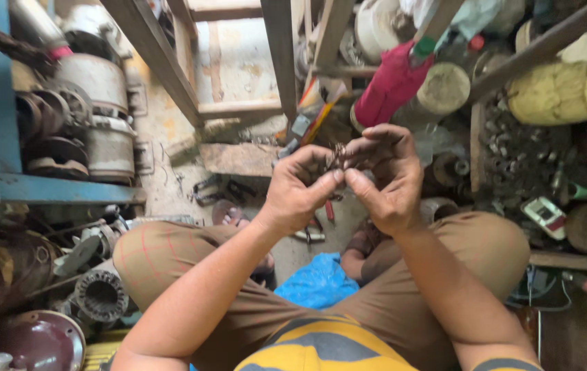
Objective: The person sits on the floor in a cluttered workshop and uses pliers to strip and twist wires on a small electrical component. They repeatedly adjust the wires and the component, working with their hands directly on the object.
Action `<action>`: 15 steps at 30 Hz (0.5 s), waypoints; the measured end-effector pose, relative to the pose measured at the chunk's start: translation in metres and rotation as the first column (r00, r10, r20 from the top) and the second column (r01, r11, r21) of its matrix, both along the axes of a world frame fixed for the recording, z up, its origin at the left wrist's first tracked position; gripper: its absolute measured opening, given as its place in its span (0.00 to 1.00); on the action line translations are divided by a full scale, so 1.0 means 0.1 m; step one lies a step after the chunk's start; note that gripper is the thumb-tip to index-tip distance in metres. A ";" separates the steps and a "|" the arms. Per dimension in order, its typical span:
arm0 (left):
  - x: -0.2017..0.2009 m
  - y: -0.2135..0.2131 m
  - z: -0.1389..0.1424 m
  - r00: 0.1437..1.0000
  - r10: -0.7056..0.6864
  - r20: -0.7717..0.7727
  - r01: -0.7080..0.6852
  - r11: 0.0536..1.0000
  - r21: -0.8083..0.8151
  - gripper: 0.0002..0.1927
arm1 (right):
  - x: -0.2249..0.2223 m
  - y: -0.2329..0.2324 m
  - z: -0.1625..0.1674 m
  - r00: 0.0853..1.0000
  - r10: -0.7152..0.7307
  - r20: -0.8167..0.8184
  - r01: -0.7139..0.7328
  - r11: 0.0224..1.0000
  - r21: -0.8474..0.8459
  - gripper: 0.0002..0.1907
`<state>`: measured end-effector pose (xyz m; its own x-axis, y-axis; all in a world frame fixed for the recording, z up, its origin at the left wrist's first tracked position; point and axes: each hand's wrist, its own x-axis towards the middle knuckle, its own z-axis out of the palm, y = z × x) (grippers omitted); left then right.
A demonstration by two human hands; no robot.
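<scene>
Both my hands are raised together above my knees, over the workshop floor. My left hand and my right hand pinch a small dark metal part between thumbs and fingertips. The part is mostly hidden by my fingers, so its shape is unclear. I sit with brown trousers and a yellow striped shirt showing below.
Old motor housings stand on a blue rack at the left. A stator lies near my left knee. Pliers and a blue cloth lie on the floor. A red cloth, wooden frames and a heap of nuts are ahead and right.
</scene>
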<state>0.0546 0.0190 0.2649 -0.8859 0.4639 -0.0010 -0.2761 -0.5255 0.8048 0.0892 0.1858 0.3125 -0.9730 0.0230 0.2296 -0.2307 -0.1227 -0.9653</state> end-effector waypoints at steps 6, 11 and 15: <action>-0.02 0.06 -0.06 0.999 0.038 -0.026 -0.039 0.998 -0.046 0.07 | -0.09 -0.02 -0.06 0.997 -0.065 0.036 0.065 0.998 -0.002 0.23; -0.02 0.01 -0.13 0.997 0.000 0.078 0.001 1.000 -0.013 0.07 | -0.06 -0.02 -0.16 0.990 -0.114 -0.089 0.127 0.980 0.156 0.23; -0.06 -0.07 -0.08 0.989 -0.072 0.126 0.052 0.987 0.154 0.10 | -0.03 -0.01 -0.18 0.972 -0.141 -0.186 0.193 0.935 0.298 0.23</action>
